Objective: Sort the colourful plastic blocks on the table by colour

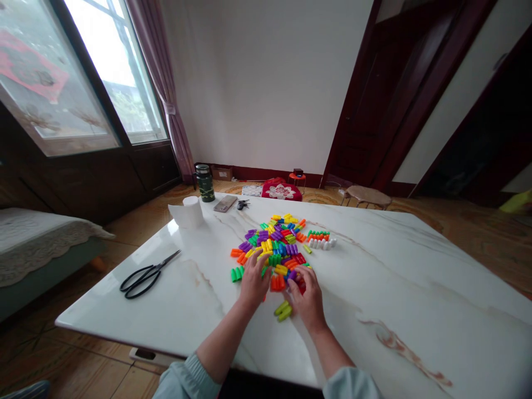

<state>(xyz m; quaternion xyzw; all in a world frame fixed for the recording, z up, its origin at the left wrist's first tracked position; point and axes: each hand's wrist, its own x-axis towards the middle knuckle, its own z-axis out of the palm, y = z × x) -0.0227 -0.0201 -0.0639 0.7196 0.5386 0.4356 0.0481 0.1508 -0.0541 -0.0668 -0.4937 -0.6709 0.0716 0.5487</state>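
A heap of small plastic building blocks point(266, 244) in many colours lies on the white marbled table, most of them shaped like joined tubes. Over its near left side is my left hand point(254, 280), fingers apart and curved above green and yellow pieces. At the near right side, the thumb and fingers of my right hand point(308, 296) close around a purple block point(292, 275). An orange block point(277, 283) sits between the two hands. Closer to me lies a yellow-green block point(283, 311). A group of green, orange and white blocks point(321, 240) stands apart to the right.
Black-handled scissors point(143, 277) lie at the left on the table point(394, 266). Along the far left edge are a white paper roll point(192, 213), a camouflage flask point(205, 184), a phone point(225, 203) and keys point(243, 204). Beyond the table stands a stool point(368, 195).
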